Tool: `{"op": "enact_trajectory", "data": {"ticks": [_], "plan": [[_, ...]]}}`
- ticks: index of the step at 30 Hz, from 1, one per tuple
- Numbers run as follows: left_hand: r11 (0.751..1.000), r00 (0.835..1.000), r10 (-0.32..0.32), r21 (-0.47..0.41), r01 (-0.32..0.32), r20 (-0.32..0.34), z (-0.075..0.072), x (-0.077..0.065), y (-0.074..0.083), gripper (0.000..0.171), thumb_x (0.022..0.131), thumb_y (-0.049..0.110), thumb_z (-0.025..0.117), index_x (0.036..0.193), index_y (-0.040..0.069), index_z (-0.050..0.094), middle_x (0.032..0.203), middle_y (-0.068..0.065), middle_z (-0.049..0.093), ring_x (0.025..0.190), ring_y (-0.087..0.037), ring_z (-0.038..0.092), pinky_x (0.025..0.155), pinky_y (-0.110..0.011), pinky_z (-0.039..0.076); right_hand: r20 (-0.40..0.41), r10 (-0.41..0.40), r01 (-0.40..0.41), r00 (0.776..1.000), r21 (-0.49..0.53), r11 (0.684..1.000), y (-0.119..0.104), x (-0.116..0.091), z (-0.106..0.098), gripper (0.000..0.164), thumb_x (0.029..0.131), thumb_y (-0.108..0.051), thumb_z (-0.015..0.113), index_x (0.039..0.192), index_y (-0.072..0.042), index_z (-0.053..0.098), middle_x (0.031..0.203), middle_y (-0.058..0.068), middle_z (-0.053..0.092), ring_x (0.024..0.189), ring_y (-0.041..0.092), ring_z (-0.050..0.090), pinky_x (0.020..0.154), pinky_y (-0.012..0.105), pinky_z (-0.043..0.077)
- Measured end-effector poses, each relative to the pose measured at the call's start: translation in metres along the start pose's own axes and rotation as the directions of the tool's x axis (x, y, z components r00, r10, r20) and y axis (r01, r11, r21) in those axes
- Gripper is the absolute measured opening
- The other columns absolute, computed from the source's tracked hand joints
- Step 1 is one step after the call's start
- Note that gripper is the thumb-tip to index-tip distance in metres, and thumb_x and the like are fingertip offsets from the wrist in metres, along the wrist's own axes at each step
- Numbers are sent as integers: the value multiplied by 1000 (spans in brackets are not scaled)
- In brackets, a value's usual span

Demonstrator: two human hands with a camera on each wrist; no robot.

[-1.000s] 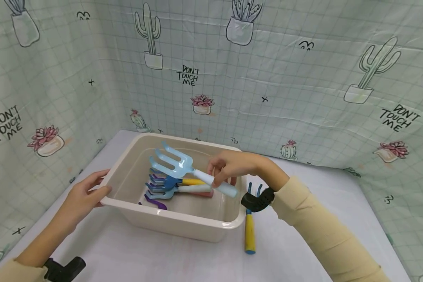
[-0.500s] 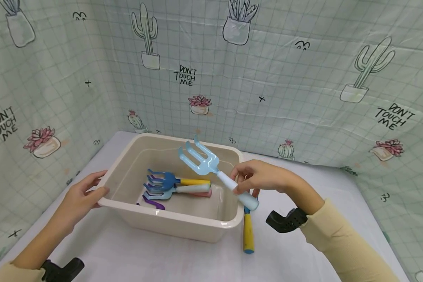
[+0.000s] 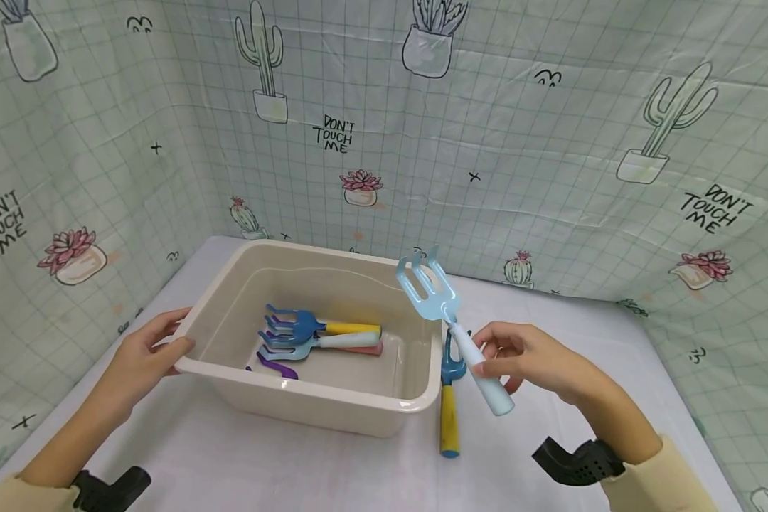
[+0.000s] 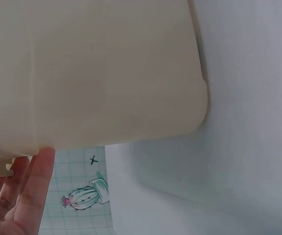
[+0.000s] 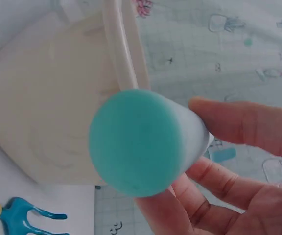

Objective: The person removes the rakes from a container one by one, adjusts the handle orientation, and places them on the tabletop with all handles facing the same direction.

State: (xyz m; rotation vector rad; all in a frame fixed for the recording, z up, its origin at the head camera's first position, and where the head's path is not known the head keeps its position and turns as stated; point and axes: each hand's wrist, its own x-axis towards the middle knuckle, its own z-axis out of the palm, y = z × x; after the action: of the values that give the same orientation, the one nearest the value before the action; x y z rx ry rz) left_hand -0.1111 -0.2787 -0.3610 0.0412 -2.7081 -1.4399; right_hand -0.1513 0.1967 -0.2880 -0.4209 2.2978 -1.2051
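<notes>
Head view shows the beige bin (image 3: pixel 307 407) left of the right hand (image 3: pixel 534 359), its far end clasped by the left hand (image 3: pixel 146 357); an uneven tug there might tip it. That right hand pinches the pale-blue fork (image 3: pixel 464 344) mid-handle, pointing ahead-left; a loose pinch could drop it onto the yellow-handled fork (image 3: pixel 449 416) below-left.
</notes>
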Motion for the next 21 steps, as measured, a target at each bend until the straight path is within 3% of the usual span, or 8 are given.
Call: {"op": "enact_trajectory", "data": {"ticks": [5,12,17,19,21], "plan": [[1000,1000,-10,2,10,5,1,0,-1,51,95,20,51,139,1,36,121,-15,52,81,14,53,63,-21,53,-84,32,-26,996,75,997,22,-12,0,38,84,-18,64,113,4,52,84,6,56,81,19,57,62,39,52],[1000,1000,7,14,-7,3,0,1,-2,53,95,22,51,139,-1,35,121,-13,51,82,15,52,63,-22,54,-169,116,-90,979,154,984,51,-20,5,42,84,-19,65,115,5,50,84,5,55,80,17,57,63,37,52],[1000,1000,5,-18,-5,12,-2,3,-4,53,95,23,52,140,0,34,107,23,49,83,14,53,63,-22,53,-213,182,-143,960,188,972,73,-22,15,44,84,-21,65,115,6,49,84,4,56,79,16,58,64,36,53],[1000,1000,3,-28,-3,15,-2,3,-4,53,95,22,52,139,0,35,101,33,44,83,14,53,63,-22,53,-234,211,-167,949,197,966,82,-21,20,45,84,-22,65,115,6,49,84,3,57,78,16,59,63,35,53],[999,1000,2,-32,-2,17,-1,2,-4,52,95,21,52,139,0,35,101,33,44,83,14,53,63,-22,53,-256,246,-198,935,201,959,91,-21,25,45,84,-23,65,116,6,49,83,3,57,75,16,59,63,34,53]]}}
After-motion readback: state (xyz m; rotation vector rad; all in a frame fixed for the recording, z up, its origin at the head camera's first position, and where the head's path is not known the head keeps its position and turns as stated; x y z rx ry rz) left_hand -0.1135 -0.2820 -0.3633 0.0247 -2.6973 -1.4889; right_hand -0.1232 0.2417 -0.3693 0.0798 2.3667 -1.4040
